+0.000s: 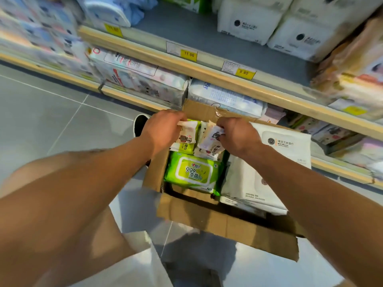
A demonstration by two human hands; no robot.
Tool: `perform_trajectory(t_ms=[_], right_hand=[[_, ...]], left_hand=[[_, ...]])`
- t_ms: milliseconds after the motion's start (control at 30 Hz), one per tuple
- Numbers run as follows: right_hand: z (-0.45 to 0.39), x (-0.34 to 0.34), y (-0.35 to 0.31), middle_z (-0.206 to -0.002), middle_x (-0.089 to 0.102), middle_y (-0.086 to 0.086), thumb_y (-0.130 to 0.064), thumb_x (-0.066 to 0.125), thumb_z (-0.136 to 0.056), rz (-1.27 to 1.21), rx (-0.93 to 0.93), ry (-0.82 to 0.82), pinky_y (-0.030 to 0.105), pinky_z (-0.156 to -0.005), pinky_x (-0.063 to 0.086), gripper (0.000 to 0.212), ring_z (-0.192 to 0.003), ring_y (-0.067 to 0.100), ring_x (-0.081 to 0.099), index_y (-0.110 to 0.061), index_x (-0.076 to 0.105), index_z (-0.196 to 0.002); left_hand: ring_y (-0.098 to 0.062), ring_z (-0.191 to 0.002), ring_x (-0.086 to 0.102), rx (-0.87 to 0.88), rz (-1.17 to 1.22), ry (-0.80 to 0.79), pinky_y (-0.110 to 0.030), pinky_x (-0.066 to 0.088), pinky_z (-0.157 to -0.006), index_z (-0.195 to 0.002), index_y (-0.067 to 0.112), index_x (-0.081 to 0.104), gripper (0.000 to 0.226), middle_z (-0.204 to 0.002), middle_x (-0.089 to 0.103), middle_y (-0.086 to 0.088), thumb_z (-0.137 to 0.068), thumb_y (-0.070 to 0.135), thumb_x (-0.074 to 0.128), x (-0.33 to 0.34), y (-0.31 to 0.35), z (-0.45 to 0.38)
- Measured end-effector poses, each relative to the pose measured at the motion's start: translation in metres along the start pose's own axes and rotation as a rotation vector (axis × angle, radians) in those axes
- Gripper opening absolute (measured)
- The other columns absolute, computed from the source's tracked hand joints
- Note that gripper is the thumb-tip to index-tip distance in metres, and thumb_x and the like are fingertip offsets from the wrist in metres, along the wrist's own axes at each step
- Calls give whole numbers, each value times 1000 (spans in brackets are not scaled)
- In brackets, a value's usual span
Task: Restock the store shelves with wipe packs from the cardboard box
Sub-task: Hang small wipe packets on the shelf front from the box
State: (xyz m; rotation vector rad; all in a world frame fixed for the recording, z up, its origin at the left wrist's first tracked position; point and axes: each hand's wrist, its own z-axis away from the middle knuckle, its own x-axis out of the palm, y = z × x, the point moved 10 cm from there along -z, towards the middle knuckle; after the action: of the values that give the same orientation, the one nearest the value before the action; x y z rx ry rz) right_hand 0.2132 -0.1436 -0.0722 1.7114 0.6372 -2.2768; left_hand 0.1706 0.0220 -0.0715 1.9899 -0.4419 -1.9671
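Wipe packs fill the open cardboard box [228, 224] on the floor below the shelves [207, 67]: your left hand [163, 129] grips one small pack [187, 132] and your right hand [238, 137] another [211, 135], both at the box's far end. Your fingertips are hidden, and the shelf stock is blurred, probably more wipes.

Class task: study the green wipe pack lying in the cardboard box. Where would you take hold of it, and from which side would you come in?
Grip the green wipe pack across its two long edges, coming straight down from above. It lies flat, label up, with nothing on top. The cardboard box wall on its left and the large white pack on its right probably block a sideways approach.
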Motion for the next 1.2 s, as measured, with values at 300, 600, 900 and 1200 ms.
perform_trajectory(t_ms=[300,600,900,1200], right_hand=[[96,-99,21,-100,66,10,-11,56,-83,-2,-32,299,33,-60,42,18,-89,37,61,-19,61,-98],[191,-156,112,-93,57,7,-7,60,-84,-24,76,504,39,-62,50,19,-83,35,57,-14,66,-101],[263,-170,225,-97,59,10,-4,65,-81,-5,256,611,40,-62,50,28,-90,38,57,-12,68,-108],[265,-136,334,-101,60,13,-7,68,-83,6,367,594,39,-65,47,26,-89,39,57,-8,64,-108]], left_hand=[[-27,-92,63,55,94,197,-33,47,-74,-101,20,69,23,-99,71,-4,-81,9,63,-79,81,39],[-24,-90,61,220,95,211,-39,51,-76,-96,24,68,21,-95,71,0,-81,10,62,-88,216,39],[-22,-88,61,356,136,158,-35,49,-76,-95,24,69,19,-93,71,1,-81,12,63,-48,337,16],[-17,-90,62,340,209,50,-25,45,-71,-97,22,69,18,-100,70,2,-83,12,66,32,391,-29]])
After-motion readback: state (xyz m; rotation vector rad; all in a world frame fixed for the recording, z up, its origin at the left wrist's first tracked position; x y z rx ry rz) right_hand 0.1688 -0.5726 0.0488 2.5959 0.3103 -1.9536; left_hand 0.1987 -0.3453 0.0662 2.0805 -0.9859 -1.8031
